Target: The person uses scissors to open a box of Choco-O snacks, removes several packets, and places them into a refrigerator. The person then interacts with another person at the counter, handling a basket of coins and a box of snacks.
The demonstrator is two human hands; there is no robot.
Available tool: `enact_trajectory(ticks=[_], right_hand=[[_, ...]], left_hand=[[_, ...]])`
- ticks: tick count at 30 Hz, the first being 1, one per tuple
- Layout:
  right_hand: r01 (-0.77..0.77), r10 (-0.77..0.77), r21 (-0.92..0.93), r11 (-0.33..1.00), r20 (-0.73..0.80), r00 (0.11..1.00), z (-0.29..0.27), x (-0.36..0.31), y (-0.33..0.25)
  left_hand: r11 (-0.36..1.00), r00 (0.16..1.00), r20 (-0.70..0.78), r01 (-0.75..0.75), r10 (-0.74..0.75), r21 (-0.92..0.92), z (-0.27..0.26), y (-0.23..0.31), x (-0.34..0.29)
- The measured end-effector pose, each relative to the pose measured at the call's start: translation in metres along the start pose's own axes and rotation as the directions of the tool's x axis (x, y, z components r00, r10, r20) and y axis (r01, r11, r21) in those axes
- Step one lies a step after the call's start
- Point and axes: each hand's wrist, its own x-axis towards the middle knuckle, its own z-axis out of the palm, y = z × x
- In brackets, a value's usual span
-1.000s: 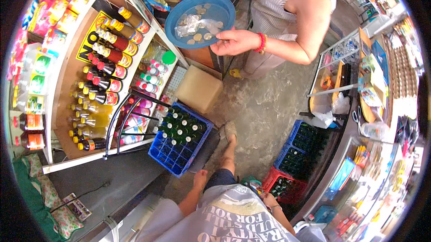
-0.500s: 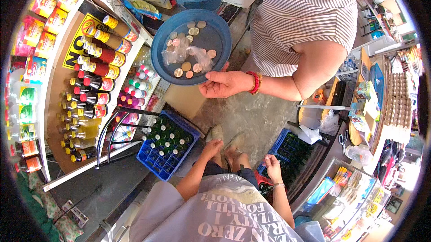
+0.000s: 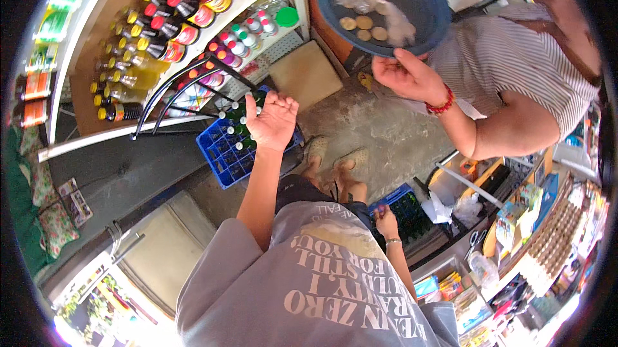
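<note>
My left hand (image 3: 271, 121) is raised with its palm up and fingers stretched out, holding nothing. It is above a blue crate (image 3: 222, 160) of green bottles and hides part of it. Low at my right side, my right hand (image 3: 387, 225) has its fingers curled together. Something small and dark reddish shows at its fingertips, too little to name. Another person's hand (image 3: 412, 80), wearing a red bead bracelet (image 3: 443, 99), grips the rim of a round blue basin (image 3: 430, 22). Several coins (image 3: 364, 22) and crumpled clear plastic (image 3: 396, 25) lie in the basin.
Shelves of sauce bottles (image 3: 183, 12) stand on the left, with a black metal frame (image 3: 174, 93) before them. A second crate (image 3: 405, 208) is at the right by the counter. Egg trays (image 3: 547, 231) are stacked far right. The other person's striped top (image 3: 508, 57) is close by.
My left hand has risen and turned palm up, fingers spread. My right hand has drawn lower. The view has shifted, so the basin and the other person appear farther right.
</note>
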Motion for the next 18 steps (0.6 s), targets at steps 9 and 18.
enact_trajectory(ticks=[9,18], right_hand=[[0.703,-0.718,-0.156,0.693,-0.073,0.692,-0.145,0.071,-0.327],[0.862,-0.862,-0.064,0.502,-0.114,0.494,-0.144,0.033,-0.393]], left_hand=[[0.999,0.997,0.077,0.025,-0.028,0.034,0.059,-0.022,-0.024],[0.991,0.998,0.056,0.035,-0.042,0.131,0.071,-0.019,-0.044]])
